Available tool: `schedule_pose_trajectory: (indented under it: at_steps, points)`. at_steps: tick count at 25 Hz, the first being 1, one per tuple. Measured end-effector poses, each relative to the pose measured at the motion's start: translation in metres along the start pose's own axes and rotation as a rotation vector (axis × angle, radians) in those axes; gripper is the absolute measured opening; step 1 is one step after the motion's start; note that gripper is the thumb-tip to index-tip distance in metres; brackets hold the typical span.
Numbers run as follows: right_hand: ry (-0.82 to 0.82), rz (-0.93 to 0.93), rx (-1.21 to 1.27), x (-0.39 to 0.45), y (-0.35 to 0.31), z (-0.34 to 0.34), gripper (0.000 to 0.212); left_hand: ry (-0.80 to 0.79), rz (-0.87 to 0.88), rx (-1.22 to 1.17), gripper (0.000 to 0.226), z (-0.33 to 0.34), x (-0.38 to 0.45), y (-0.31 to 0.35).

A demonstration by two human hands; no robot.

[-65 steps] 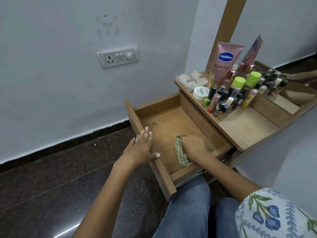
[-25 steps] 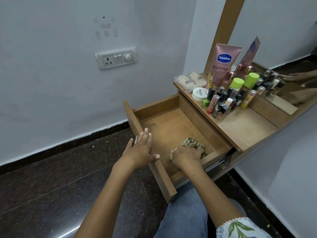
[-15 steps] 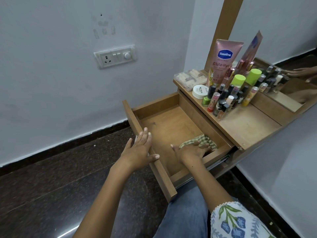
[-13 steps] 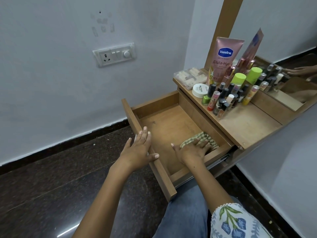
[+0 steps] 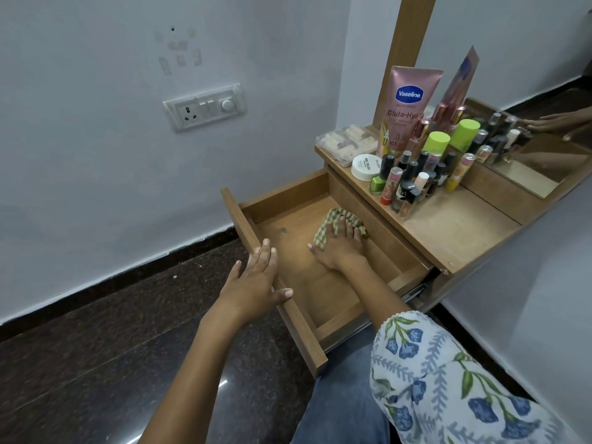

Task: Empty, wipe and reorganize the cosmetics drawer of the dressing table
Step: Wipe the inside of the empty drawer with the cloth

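Observation:
The wooden drawer [image 5: 256, 229] is pulled fully out and holds nothing but a green checked cloth [image 5: 323, 230]. My right hand [image 5: 339, 248] lies flat on that cloth with straight fingers, pressing it onto the drawer floor near the far right side. My left hand [image 5: 256, 283] rests on the drawer's front panel, fingers extended along the top edge and thumb over the inner side. The cosmetics stand on the dressing table top [image 5: 455, 232]: a pink Vaseline tube [image 5: 407, 107], several nail polish bottles [image 5: 410, 181], a white jar [image 5: 365, 166], and a green-capped bottle [image 5: 434, 149].
A clear compartment box [image 5: 346, 144] sits at the table's back left corner. The mirror [image 5: 538, 145] rises behind the cosmetics. A switch plate [image 5: 205, 107] is on the wall. Dark stone floor [image 5: 96, 347] lies left of the drawer; my legs are beneath it.
My right hand has slid the cloth from the drawer's near right corner toward the far end, and now lies flat on it. My left hand has stayed on the front panel.

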State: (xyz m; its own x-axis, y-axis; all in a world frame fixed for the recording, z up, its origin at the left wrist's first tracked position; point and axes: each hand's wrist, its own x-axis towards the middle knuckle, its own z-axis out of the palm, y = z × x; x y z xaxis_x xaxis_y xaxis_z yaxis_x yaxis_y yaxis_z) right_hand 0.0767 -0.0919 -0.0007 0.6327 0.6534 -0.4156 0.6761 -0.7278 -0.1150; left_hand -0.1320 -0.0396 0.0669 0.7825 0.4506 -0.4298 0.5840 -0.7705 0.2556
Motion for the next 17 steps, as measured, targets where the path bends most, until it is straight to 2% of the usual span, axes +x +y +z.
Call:
schedule_pose_trajectory:
  at_steps: [4,7,11,14,17]
  points:
    - [0.003,0.062,-0.120,-0.023,0.001,-0.004,0.080,0.005,0.005,0.003,0.081,0.002,0.000,0.000]
    - [0.003,0.118,-0.304,-0.049,0.002,-0.002,0.074,0.007,0.005,0.011,0.081,0.001,0.001,0.000]
    - [-0.053,0.091,-0.455,-0.067,0.009,-0.003,0.056,0.006,0.003,0.010,0.081,0.001,0.001,0.000]
    - [-0.041,0.037,-0.443,-0.070,0.015,-0.008,0.029,-0.001,0.004,0.019,0.082,0.002,0.003,0.000]
    - [0.005,-0.001,-0.363,-0.077,0.011,0.002,0.022,-0.016,0.000,0.029,0.083,0.002,0.006,-0.001]
